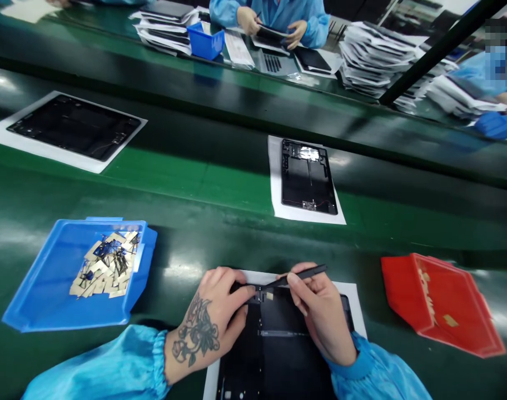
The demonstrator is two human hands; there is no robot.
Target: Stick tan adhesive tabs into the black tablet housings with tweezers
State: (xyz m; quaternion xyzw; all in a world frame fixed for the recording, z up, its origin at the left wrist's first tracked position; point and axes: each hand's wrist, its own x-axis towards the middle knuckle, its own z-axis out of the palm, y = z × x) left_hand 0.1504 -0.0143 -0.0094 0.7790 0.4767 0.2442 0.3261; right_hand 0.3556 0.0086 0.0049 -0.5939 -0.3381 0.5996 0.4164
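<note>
Below me lies a black tablet housing (293,361) on a white sheet (209,383), its inner side facing up. My left hand (214,319) grips its upper left edge, fingers curled, with the index fingertip pressing beside a small part near the top edge. A slim black stick tool (309,272) is pinched in my right hand (320,311). Its tip points down-left at the top edge, close to my left index fingertip. A small pale tab (269,296) shows just below the tool. What lies under my left fingertips is hidden.
A blue bin (40,283) of small parts with pale tabs stands left, a red bin (466,311) with pale scraps right. Ahead, two more housings (76,126) (309,180) lie on white sheets. A co-worker (274,22) handles a tablet beyond, among paper stacks (370,58).
</note>
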